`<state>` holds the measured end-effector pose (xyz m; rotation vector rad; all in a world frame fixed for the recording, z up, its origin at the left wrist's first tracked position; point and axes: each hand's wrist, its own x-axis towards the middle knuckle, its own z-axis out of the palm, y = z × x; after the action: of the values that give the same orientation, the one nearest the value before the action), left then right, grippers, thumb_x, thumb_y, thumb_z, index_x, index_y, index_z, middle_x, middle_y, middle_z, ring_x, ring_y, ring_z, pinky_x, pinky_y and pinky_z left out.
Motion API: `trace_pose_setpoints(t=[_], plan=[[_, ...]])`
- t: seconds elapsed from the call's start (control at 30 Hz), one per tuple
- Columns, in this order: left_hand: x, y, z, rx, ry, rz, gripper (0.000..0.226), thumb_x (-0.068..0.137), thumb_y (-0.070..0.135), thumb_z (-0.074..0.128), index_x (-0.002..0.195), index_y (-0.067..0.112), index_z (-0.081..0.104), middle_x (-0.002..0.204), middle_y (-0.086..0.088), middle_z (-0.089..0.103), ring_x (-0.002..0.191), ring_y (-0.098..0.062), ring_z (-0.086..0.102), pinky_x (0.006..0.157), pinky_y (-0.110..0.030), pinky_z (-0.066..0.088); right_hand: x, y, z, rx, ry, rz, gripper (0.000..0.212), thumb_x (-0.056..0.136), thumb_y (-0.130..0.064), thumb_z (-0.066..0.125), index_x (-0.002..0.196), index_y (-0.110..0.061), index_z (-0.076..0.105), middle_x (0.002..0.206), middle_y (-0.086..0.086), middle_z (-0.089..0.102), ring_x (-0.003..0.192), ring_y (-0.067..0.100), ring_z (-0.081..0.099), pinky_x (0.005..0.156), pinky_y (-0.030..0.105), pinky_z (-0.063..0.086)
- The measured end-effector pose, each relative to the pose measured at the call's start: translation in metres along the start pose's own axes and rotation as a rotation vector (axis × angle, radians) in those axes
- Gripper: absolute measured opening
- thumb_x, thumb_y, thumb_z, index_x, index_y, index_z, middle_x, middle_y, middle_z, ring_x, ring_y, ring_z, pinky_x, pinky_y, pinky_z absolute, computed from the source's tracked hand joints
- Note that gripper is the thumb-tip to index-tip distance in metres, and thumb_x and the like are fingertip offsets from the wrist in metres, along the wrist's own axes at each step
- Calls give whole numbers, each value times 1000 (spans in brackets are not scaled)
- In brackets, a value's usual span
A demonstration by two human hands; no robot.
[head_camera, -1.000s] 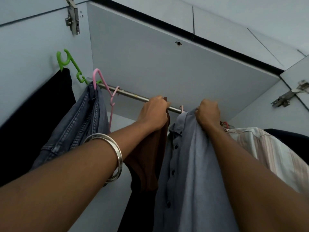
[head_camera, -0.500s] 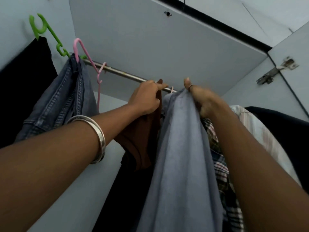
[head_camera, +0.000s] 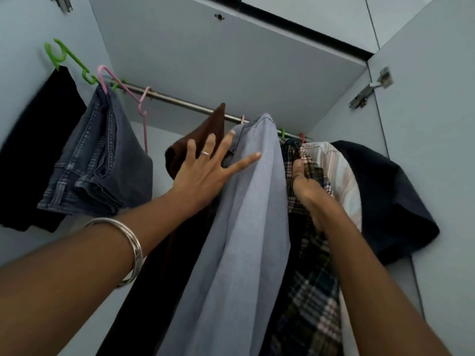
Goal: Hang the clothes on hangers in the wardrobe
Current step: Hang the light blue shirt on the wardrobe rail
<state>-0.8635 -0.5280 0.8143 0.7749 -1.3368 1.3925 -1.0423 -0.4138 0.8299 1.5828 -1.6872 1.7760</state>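
Observation:
A light blue shirt (head_camera: 246,227) hangs from the metal rail (head_camera: 180,100) in the middle of the wardrobe. My left hand (head_camera: 205,173) is spread flat, with its fingertips touching the shirt's left side and the brown garment (head_camera: 205,132) behind it. My right hand (head_camera: 305,188) is wedged between the blue shirt and a plaid shirt (head_camera: 308,278). Only its thumb and the edge of the hand show; the fingers are hidden in the fabric.
Folded jeans (head_camera: 102,160) hang on a pink hanger (head_camera: 120,88) at the left, beside a black garment (head_camera: 38,150) on a green hanger (head_camera: 66,57). To the right hang a striped shirt (head_camera: 339,170) and a dark navy garment (head_camera: 385,201). The open door (head_camera: 424,124) with its hinge (head_camera: 370,91) stands at the right.
My left hand let go near the rail and opened flat against the blue shirt. My right hand released the shirt's shoulder and dropped down its right side.

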Motion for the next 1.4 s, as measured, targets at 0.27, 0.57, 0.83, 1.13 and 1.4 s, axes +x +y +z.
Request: trace_pose_setpoints(t=[0.27,0.57,0.83,1.13,1.4], plan=[[-48,42,-62,13,-220,152,94,93,12,45,139,47,-30,154,-20,9,136,-40,23,100,-63,25,-63,52,-15,62,-246,49,56,98,-58,35,139,-22,49,136,0,53,119,24,53,102,37,43],[-100,32,-135,50,-509,106,85,89,13,51,149,36,-4,151,-16,12,133,-33,30,98,-54,32,-127,54,-15,242,-243,-35,75,84,-77,32,143,-33,45,144,-1,49,128,23,48,111,43,38],[-160,21,-213,-38,-671,97,85,85,20,59,150,33,7,142,-11,27,118,-28,46,93,-47,37,-216,21,-8,195,-86,-32,69,94,-63,35,148,-21,29,139,6,51,123,30,51,103,45,42],[-257,-68,-442,-410,-673,-154,58,88,15,54,141,29,37,125,-4,44,103,-26,56,72,-36,46,-432,-105,-11,479,-63,-70,34,96,-55,43,101,-23,54,78,2,70,74,14,66,70,28,52],[-326,-214,-673,-399,-643,-397,42,83,11,57,124,21,57,105,0,57,78,-11,56,75,-40,52,-636,-285,-1,917,-340,-18,24,98,-44,48,91,-23,58,61,-2,70,66,19,69,75,43,57]])
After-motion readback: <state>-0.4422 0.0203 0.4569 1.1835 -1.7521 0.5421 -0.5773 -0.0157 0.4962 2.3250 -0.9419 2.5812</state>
